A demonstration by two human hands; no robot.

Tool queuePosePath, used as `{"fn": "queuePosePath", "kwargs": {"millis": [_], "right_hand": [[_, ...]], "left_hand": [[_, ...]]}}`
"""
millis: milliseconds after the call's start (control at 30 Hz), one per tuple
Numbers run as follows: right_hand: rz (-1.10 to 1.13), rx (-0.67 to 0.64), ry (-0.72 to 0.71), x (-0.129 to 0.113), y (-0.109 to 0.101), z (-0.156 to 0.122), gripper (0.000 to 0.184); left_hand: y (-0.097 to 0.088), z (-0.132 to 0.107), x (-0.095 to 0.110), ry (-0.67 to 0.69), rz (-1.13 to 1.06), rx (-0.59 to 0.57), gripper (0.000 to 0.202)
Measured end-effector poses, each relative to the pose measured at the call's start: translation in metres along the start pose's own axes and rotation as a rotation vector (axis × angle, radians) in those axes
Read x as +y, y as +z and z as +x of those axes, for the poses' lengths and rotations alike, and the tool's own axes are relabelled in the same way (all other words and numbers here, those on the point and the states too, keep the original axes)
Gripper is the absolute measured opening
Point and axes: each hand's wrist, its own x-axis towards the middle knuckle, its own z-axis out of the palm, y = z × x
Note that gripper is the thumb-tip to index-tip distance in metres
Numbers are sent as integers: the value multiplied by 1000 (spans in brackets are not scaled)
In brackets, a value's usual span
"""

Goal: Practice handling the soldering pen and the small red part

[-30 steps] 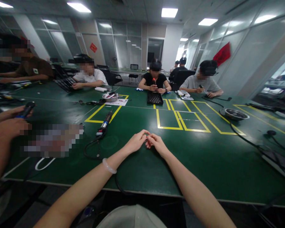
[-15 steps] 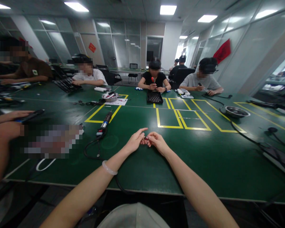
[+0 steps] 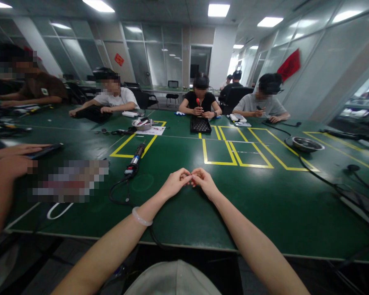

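An office-like workroom: glass partitions (image 3: 153, 61), ceiling light panels (image 3: 219, 10), black chairs (image 3: 241, 97), and people (image 3: 124, 98) seated round a green bench (image 3: 264, 213) bearing yellow tape outlines (image 3: 220, 164) and a corded tool (image 3: 136, 157)

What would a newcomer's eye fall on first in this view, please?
The left hand and right hand meet mid-picture over the green table; whether they hold anything is unclear. Beyond them, yellow tape rectangles stand out, with an electric screwdriver lying to their left. A red paper hangs on the right wall.
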Motion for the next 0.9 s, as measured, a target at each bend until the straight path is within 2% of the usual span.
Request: {"fn": "queuePosePath", "kwargs": {"millis": [167,300,367,467,533,633,700,767,900], "right_hand": [[-3,12,37,1,-1,0,35],[-14,-12,55,1,-3,-1,33],[-17,2,54,0,-3,0,34],[-15,26,56,1,-4,0,36],[-17,30,54,2,-5,1,37],[-39,31,55,3,-4,1,37],[-51,28,66,3,-4,1,35],[-52,24,71,3,-3,1,35],[-57,23,62,4,-3,1,33]], "left_hand": [[-4,-4,7,77,160,44,28],[-8,-5,11,103,204,1,31],[-18,-4,11,102,292,20,36],[-49,-4,2,53,562,185,42],[-79,-7,-11,-75,803,320,45],[-123,-16,-35,-382,1029,461,57],[-145,-24,-50,-562,1051,437,63],[-160,-29,-60,-674,1027,378,62],[-174,-31,-71,-711,985,322,55]]}}
